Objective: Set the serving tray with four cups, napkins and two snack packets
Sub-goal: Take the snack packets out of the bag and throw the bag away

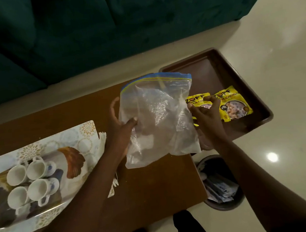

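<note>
A clear zip bag [158,119] with a blue seal is held up over the brown table [155,189]. My left hand [120,124] grips its left edge and my right hand [206,114] pinches its right edge. What is inside the crumpled bag is hard to tell. Two yellow snack packets [234,105] lie side by side in a dark brown tray [209,70] at the table's right end, just behind my right hand. At the left, a patterned serving tray [72,135] holds several white cups [36,170] grouped together.
A dark green sofa [85,29] runs along the far side of the table. A round waste bin [221,184] with papers stands on the pale floor by the table's right corner. My feet [184,226] show below the near edge.
</note>
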Available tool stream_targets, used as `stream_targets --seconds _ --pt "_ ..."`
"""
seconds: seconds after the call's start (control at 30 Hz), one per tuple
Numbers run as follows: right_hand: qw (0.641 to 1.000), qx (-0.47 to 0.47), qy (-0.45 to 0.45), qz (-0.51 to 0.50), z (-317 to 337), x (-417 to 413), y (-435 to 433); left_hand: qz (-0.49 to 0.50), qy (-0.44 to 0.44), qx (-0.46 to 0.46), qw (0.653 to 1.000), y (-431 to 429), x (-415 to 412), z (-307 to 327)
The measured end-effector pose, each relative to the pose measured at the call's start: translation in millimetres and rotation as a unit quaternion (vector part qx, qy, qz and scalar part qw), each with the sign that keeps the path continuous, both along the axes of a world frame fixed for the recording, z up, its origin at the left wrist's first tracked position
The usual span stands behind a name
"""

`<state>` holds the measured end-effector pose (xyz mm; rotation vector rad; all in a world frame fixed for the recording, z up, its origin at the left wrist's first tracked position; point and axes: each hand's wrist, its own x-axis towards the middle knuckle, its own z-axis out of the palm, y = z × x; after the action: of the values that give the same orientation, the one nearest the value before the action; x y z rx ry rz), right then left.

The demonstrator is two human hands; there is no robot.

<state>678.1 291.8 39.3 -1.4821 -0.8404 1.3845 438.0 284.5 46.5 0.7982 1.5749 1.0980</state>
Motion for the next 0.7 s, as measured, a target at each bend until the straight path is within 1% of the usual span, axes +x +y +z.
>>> stream_targets --seconds 0.07,0.1,0.17,0.2,0.23,0.33,0.4,0.43,0.47,0.53,0.6,0.63,0.7 --pt "0.998 0.039 -0.017 0.056 -1.9 2.9 -6.6 -0.043 0.026 0.013 0.999 1.9 5.9 -0.8" --pt "0.994 0.045 -0.026 0.098 -1.4 3.2 -8.2 -0.068 0.012 0.002 0.998 2.4 9.0 -0.6" --pt "0.985 0.037 -0.045 0.16 -1.3 6.0 -6.7 -0.113 -0.052 -0.039 0.991 3.6 10.5 1.6" --pt "0.986 0.03 -0.045 0.16 -1.1 9.7 -3.9 -0.125 -0.074 -0.05 0.988 5.0 9.5 3.1" --pt "0.989 0.017 -0.04 0.145 -1.1 14.8 -0.4 -0.126 -0.068 -0.05 0.988 8.2 7.6 4.2" --pt "0.993 -0.021 -0.047 0.102 -1.9 26.9 10.2 -0.121 0.021 -0.034 0.992 17.5 5.4 9.4" --pt "0.991 -0.044 -0.057 0.111 -0.7 29.0 14.8 -0.148 0.017 -0.047 0.988 21.4 8.6 14.4" --pt "0.988 -0.062 -0.063 0.127 0.7 29.6 16.1 -0.173 0.01 -0.056 0.983 22.7 9.7 16.5" --pt "0.981 -0.079 -0.086 0.154 3.1 31.1 16.7 -0.202 0.02 -0.064 0.977 23.8 9.3 18.5" --pt "0.955 -0.087 -0.179 0.218 7.0 33.1 15.6 -0.254 0.094 -0.07 0.96 26.0 6.9 21.9" --pt "0.921 -0.055 -0.288 0.255 6.0 34.4 14.4 -0.282 0.181 -0.071 0.939 28.7 5.9 22.7" --pt "0.907 -0.028 -0.334 0.253 4.4 34.4 14.3 -0.287 0.226 -0.07 0.928 29.3 6.2 21.7" --pt "0.889 0.033 -0.407 0.206 3.1 34.6 15.8 -0.261 0.316 -0.051 0.911 30.5 6.7 19.1"
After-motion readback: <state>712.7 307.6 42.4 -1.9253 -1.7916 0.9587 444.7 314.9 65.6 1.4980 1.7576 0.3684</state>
